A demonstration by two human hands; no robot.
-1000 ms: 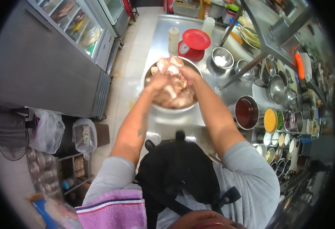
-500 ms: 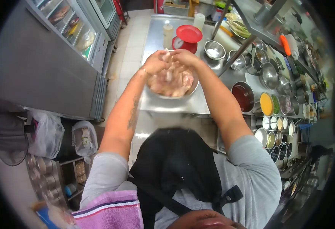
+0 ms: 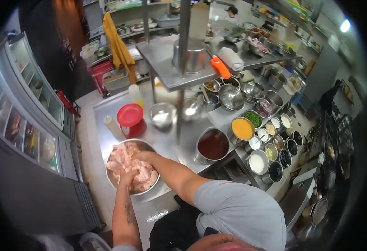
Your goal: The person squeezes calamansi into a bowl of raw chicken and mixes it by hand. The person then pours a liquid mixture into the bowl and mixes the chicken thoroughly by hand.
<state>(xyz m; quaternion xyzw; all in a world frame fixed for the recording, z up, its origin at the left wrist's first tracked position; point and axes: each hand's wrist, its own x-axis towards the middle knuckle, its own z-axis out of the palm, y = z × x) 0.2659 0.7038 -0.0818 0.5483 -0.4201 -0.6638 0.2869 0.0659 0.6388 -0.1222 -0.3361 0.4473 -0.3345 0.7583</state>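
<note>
Pale pink raw chicken pieces point(image 3: 124, 155) fill a wide steel bowl point(image 3: 108, 173) at the front of the steel table. My left hand point(image 3: 128, 177) is at the near side of the heap, its fingers curled into the chicken and partly covered by it. On the bowl's right side, my right hand point(image 3: 145, 157) reaches in over the rim, and its fingertips are hidden among the pieces. Just behind the bowl stands a red kitchen scale point(image 3: 130, 115) with a round top.
A squeeze bottle point(image 3: 111, 125) stands left of the scale. To the right are a steel bowl point(image 3: 163, 115), a pot of dark red sauce point(image 3: 212, 144) and an orange-filled pot point(image 3: 242, 128). An overhead shelf point(image 3: 160, 56) juts above the table. Another person point(image 3: 231, 14) is far back.
My view has swung to the right. Both hands, previously raised and blurred over the bowl, are now down in the chicken.
</note>
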